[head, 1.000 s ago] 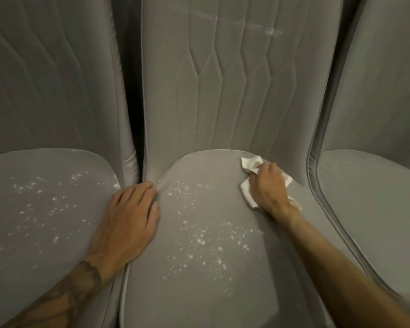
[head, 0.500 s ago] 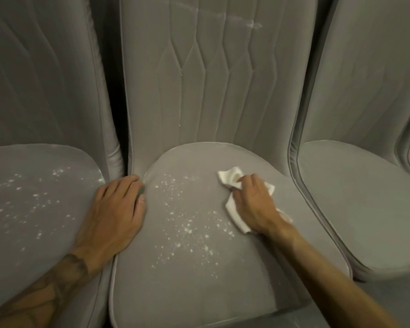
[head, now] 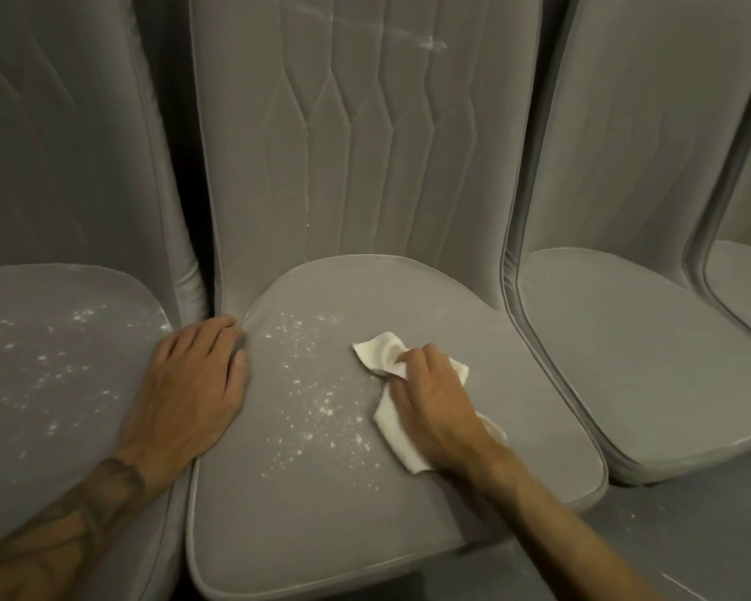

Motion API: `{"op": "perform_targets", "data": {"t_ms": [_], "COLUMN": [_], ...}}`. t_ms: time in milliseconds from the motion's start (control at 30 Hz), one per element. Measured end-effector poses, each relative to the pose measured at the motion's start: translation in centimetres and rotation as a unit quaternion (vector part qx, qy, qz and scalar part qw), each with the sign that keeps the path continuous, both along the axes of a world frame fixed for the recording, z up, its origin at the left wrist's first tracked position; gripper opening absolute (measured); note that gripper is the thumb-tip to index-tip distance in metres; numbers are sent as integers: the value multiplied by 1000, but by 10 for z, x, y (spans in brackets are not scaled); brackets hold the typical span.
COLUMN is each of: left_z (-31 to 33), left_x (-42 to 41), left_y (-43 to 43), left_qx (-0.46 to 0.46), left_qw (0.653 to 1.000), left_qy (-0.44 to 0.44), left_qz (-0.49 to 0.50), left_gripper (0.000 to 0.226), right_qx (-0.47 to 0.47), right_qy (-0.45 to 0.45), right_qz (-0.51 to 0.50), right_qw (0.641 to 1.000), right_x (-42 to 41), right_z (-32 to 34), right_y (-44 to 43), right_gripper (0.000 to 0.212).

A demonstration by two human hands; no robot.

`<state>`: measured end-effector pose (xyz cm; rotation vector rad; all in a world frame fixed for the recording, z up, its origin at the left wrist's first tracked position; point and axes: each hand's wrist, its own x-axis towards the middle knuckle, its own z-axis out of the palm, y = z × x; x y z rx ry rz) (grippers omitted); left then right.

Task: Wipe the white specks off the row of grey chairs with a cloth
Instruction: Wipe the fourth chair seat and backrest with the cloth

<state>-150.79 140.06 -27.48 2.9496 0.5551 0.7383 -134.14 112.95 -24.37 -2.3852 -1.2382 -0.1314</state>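
We log right hand [head: 434, 403] clutching the cloth [head: 379, 354] on the middle seat [head: 321, 535], right of its white specks [head: 321, 412]; left hand [head: 196, 383] lies flat, released, on its left edge.

In dim, even light I see a grey floor [head: 677, 531] with pale streaks at 5 o'clock, below the front edges of a row of grey padded chairs [head: 651, 349] spanning 9 to 3 o'clock.

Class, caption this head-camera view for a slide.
Right hand holds white cloth beside white specks on middle chair; left hand rests flat.
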Motion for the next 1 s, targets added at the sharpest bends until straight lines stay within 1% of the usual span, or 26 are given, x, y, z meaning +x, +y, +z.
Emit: {"op": "perform_targets", "data": {"t_ms": [33,67,100,167,200,233,267,333,400,433,467,500,567,600,633,667,733,767,800,833,867,933,1000], "left_z": [0,-1,-1,1,1,2,3,5,7,8,9,10,12,12,12,12,11,10,10,8,8,8,8], "left_x": [0,0,0,1,1,1,1,0,-1,-2,-2,-2,-1,-1,-1,-1,-1,-1,0,0,0,-1,-1], "left_y": [0,1,1,1,1,0,-1,-2,-3,-4,-4,-5,-6,-7,-7,-7,-6,-6,-5,-4,-4,-5,-5], "left_qx": [0,1,1,0,-2,-5,-7,-13,-17,-20,-25,-30,-35,-37,-39,-38,-34,-31,-27,-25,-25,-27,-28], "left_qw": [1000,1000,1000,1000,1000,1000,1000,1000,1000,999,999,999,999,999,999,999,999,999,999,1000,1000,1000,1000], "left_qy": [2,3,5,8,9,8,10,16,25,28,29,27,23,22,20,18,18,17,16,16,16,11,10], "left_qz": [0,1,1,4,6,7,8,10,7,6,5,5,6,7,7,6,7,7,6,6,5,6,7], "left_gripper": [36,36,36,34,33,33,32,33,34,35,36,37,36,36,35,35,34,33,33,33,33,33,33], "right_qx": [-18,-34,-48,-55,-56,-56,-45,-14,-14,-21,-30,-41,-52,-58,-59,-44,3,4,1,-10,-23,-46,-56], "right_qy": [0,-3,-10,-22,-34,-42,-41,-39,-11,-5,-9,-14,-21,-32,-44,-54,-79,-56,-35,-24,-29,-33,-36], "right_qz": [19,14,-18,-119,-160,-174,-160,-70,3,8,-9,-49,-169,-212,-221,-195,-73,-19,8,11,-10,-98,-171], "right_qw": [1000,999,999,991,985,982,985,997,1000,1000,999,998,984,975,972,978,994,998,999,1000,999,994,983], "right_x": [11,24,39,58,57,47,34,10,8,16,27,38,49,44,33,18,-8,-12,-6,7,23,55,66], "right_z": [5,9,13,17,17,15,10,2,4,7,10,12,14,14,13,9,-2,-3,-1,2,3,8,12], "right_y": [-8,-17,-26,-39,-39,-35,-29,-20,-23,-27,-32,-37,-41,-36,-29,-21,-15,-17,-20,-22,-23,-21,-11], "right_gripper": [14,16,18,18,16,13,9,7,13,15,17,17,17,16,12,7,1,4,10,15,18,19,16]}}
